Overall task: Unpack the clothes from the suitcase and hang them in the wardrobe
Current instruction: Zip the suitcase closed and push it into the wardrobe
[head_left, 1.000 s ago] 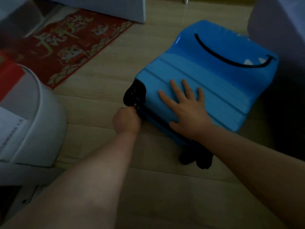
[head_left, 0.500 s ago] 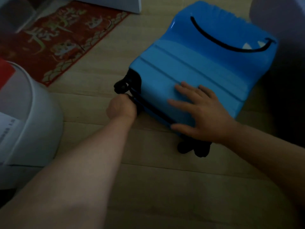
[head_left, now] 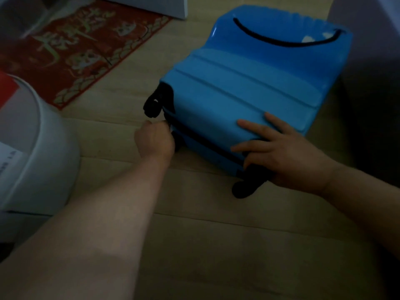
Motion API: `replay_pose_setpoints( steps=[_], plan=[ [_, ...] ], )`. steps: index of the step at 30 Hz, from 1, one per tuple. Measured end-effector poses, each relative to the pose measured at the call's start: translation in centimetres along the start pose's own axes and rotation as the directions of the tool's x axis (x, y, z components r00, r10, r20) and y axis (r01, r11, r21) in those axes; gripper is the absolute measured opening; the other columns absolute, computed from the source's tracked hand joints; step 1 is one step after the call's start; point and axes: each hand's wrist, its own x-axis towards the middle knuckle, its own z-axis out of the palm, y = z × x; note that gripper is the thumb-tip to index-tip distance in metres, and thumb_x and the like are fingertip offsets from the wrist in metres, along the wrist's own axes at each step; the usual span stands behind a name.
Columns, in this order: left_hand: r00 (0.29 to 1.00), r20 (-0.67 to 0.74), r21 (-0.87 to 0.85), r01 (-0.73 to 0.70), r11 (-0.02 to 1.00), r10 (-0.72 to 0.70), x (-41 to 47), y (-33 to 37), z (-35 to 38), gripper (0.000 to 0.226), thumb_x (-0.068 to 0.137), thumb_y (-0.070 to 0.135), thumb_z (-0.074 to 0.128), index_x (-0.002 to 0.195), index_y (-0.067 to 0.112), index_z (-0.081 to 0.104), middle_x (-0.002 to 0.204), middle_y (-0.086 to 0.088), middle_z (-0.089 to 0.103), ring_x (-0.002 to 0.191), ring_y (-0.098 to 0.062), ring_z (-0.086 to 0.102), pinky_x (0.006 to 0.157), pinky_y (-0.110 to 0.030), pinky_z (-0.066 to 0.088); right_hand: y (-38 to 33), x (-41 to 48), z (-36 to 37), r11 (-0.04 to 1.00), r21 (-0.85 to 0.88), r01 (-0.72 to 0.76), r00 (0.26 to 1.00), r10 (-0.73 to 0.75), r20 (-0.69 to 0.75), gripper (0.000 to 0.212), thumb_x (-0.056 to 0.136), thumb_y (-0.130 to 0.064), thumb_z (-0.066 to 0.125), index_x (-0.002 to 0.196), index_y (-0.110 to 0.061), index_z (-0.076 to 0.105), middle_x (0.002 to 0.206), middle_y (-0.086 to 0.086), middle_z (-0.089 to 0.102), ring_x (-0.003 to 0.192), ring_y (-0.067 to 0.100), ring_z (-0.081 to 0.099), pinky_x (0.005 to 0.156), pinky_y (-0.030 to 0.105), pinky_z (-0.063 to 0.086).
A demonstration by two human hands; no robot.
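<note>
A bright blue hard-shell suitcase [head_left: 255, 83] lies flat and closed on the wooden floor, its black wheels [head_left: 154, 102] toward me. My left hand [head_left: 154, 141] is a fist at the near left corner, pinched on something small at the dark zipper seam; the zipper pull itself is hidden by my fingers. My right hand [head_left: 283, 154] grips the near right corner of the suitcase, fingers spread over the lid and thumb at the seam, just above another black wheel [head_left: 244, 188]. No clothes or wardrobe are visible.
A red patterned mat [head_left: 82, 46] lies on the floor at the upper left. A white round container [head_left: 47, 148] stands close on the left. A pale piece of furniture [head_left: 368, 24] borders the suitcase on the right. Bare wooden floor [head_left: 216, 245] stretches below my arms.
My right hand slid from flat on the lid's middle down to the near right corner. My left fist stays at the zipper seam by the left corner. The view shifted slightly.
</note>
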Motion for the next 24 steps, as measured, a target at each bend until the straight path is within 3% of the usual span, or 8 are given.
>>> replay_pose_setpoints(
  steps=[3,10,12,15,18,20,22,24],
  plan=[
    [1.000,0.003,0.034,-0.018,0.999,0.018,-0.7,0.2,-0.1,0.012,0.078,0.002,0.056,0.087,0.002,0.064,0.094,-0.023,0.063,0.093,-0.034,0.055,0.060,-0.032,0.025,0.3,0.5,-0.9,1.000,0.027,0.003,1.000,-0.003,0.015,0.044,0.053,-0.019,0.082,0.089,-0.036,0.063,0.131,-0.017,0.054,0.142,0.022,0.022,0.111,0.056,0.018],
    [0.998,-0.055,-0.099,0.030,0.995,-0.036,0.3,0.6,-1.8,0.014,0.080,0.009,0.056,0.090,0.007,0.066,0.098,-0.021,0.065,0.091,-0.035,0.059,0.062,-0.031,0.036,0.8,0.2,0.2,0.996,0.059,-0.065,0.996,0.068,-0.050,0.048,0.051,-0.014,0.082,0.089,-0.034,0.062,0.129,-0.014,0.055,0.142,0.025,0.023,0.110,0.059,0.022],
    [0.998,-0.041,-0.160,0.044,0.986,-0.051,1.2,0.2,-2.8,0.023,0.083,0.010,0.053,0.100,0.012,0.068,0.106,-0.017,0.066,0.099,-0.034,0.060,0.073,-0.033,0.044,1.1,0.0,0.1,0.994,0.061,-0.088,0.991,0.093,-0.097,0.048,0.049,-0.009,0.082,0.087,-0.032,0.063,0.127,-0.012,0.057,0.141,0.025,0.024,0.109,0.058,0.022],
    [0.978,-0.002,-0.266,0.202,0.943,-0.210,2.4,-0.6,-3.6,0.028,0.090,0.012,0.049,0.113,0.014,0.066,0.120,-0.010,0.063,0.110,-0.030,0.058,0.086,-0.031,0.043,0.6,0.1,0.1,0.993,0.095,-0.072,0.988,0.084,-0.127,0.046,0.049,-0.008,0.079,0.086,-0.031,0.064,0.124,-0.011,0.060,0.139,0.025,0.026,0.108,0.056,0.021],
    [0.949,0.056,-0.315,0.311,0.897,-0.309,2.4,-1.2,-2.6,0.027,0.094,0.015,0.046,0.112,0.012,0.066,0.120,-0.010,0.063,0.109,-0.029,0.058,0.081,-0.028,0.041,-0.7,0.2,0.8,0.995,0.093,-0.043,0.987,0.057,-0.152,0.039,0.054,-0.008,0.075,0.084,-0.030,0.064,0.121,-0.012,0.061,0.139,0.024,0.028,0.109,0.055,0.021],
    [0.969,0.051,-0.262,0.248,0.933,-0.243,1.4,-1.3,-1.7,0.023,0.092,0.013,0.048,0.106,0.012,0.066,0.116,-0.013,0.064,0.104,-0.031,0.060,0.076,-0.028,0.040,-1.4,0.5,1.1,0.993,0.108,-0.045,0.985,0.063,-0.163,0.038,0.056,-0.009,0.073,0.085,-0.031,0.063,0.123,-0.014,0.059,0.140,0.023,0.027,0.109,0.054,0.020],
    [0.999,0.023,-0.143,0.050,0.988,-0.047,-0.6,-0.5,-0.9,0.019,0.087,0.009,0.050,0.098,0.010,0.065,0.105,-0.017,0.065,0.096,-0.033,0.060,0.066,-0.030,0.036,-1.7,1.6,0.8,0.991,0.107,-0.076,0.983,0.093,-0.158,0.038,0.057,-0.009,0.069,0.086,-0.033,0.062,0.126,-0.015,0.058,0.141,0.021,0.026,0.110,0.054,0.019],
    [0.982,0.019,-0.095,-0.187,0.978,0.190,-3.5,1.6,-0.4,0.019,0.084,0.008,0.050,0.097,0.011,0.063,0.099,-0.017,0.064,0.091,-0.033,0.059,0.062,-0.030,0.032,-1.7,3.3,0.3,0.985,0.118,-0.127,0.976,0.146,-0.164,0.040,0.054,-0.011,0.067,0.087,-0.033,0.061,0.127,-0.015,0.057,0.141,0.021,0.027,0.111,0.054,0.020]
  ],
)
